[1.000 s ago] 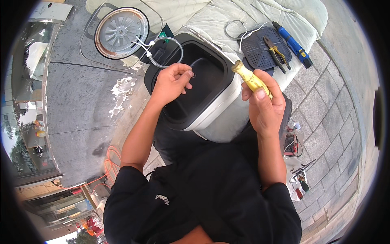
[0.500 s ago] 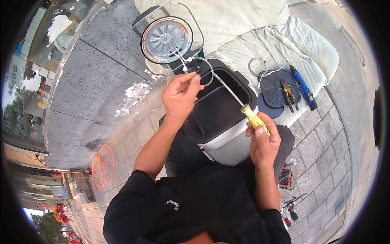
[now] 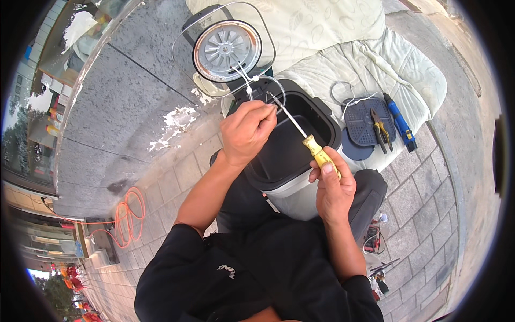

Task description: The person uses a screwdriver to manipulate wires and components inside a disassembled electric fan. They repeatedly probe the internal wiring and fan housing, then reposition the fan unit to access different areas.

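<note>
My right hand [image 3: 335, 188] grips a yellow-handled screwdriver [image 3: 316, 149]; its shaft runs up-left to beside the fingertips of my left hand [image 3: 247, 129]. My left fingers are pinched on something small that I cannot make out. Both hands are over a black appliance body [image 3: 281, 155] with a pale outer side and a dark open cavity. Above them, its raised lid holds a rusty-rimmed metal disc [image 3: 225, 48] inside a wire loop, with white wires [image 3: 244, 75] and a thin tube hanging down near my left hand.
A pale quilted pad [image 3: 413, 70] carries a perforated dark mat [image 3: 362, 129], yellow-handled pliers [image 3: 381, 132] and a blue tool [image 3: 399, 121]. Orange cord [image 3: 129, 214] lies coiled on paving at left. A meter [image 3: 373, 236] and small tools lie at lower right, beside my leg.
My view has shifted, so the appliance sits lower in it. My left hand has closed in near the wires, and the screwdriver tip has moved beside its fingertips.
</note>
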Demonstrator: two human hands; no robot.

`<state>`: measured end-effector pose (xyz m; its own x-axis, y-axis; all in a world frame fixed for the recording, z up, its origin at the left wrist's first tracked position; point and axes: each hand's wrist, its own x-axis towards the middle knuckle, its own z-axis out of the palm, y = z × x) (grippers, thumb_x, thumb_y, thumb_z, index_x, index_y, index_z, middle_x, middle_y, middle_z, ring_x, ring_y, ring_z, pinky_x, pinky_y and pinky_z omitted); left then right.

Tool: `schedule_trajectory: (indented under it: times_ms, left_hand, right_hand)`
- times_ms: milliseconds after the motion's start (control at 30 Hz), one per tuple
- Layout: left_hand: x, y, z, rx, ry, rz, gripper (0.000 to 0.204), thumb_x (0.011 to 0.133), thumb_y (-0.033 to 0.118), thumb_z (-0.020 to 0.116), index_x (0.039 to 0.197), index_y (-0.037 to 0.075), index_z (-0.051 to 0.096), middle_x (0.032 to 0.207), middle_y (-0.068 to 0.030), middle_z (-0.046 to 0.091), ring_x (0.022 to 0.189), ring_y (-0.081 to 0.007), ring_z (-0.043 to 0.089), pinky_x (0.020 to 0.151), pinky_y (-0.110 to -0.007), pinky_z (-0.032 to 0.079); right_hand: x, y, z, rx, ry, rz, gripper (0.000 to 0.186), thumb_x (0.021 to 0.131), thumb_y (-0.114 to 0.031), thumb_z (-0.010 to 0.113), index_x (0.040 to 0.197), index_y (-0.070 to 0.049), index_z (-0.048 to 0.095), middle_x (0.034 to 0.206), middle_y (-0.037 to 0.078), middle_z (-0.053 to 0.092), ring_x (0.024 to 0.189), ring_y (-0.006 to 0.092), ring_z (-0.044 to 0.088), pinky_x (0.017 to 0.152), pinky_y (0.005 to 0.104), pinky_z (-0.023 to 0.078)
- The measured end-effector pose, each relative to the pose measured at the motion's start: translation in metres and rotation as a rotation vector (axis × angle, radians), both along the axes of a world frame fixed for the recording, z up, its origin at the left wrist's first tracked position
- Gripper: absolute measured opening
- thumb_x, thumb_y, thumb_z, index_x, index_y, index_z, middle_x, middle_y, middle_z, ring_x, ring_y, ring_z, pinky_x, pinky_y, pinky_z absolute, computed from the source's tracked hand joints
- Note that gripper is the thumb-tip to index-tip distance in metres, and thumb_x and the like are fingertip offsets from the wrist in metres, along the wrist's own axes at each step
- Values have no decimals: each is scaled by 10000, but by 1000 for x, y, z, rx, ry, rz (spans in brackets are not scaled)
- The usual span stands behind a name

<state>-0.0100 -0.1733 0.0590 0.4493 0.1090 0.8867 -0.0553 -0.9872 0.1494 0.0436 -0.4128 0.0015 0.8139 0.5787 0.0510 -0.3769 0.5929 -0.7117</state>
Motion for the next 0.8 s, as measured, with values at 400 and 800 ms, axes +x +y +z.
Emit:
schedule_trajectory:
  times_ms: [400, 800]
  left_hand:
    - [-1, -1, -2, 77, 34, 13, 201, 803, -36, 908, 928, 29, 765, 927, -89, 767, 621, -174, 700, 535, -295, 549]
    - [1, -1, -6, 74, 49, 24, 196, 802, -28, 907, 919, 33, 763, 918, -90, 771, 622, -184, 706, 540, -302, 555]
  right_hand:
    - [-2, 3, 2, -49, 39, 9, 432, 1087, -140, 721, 1445, 84, 627, 1160, 175, 772, 890, 173, 693, 797, 301, 563]
    - [-4, 5, 1, -105, 45, -13, 444, 1097, -160, 683, 1472, 67, 608, 1121, 187, 775, 851, 182, 686, 795, 313, 554]
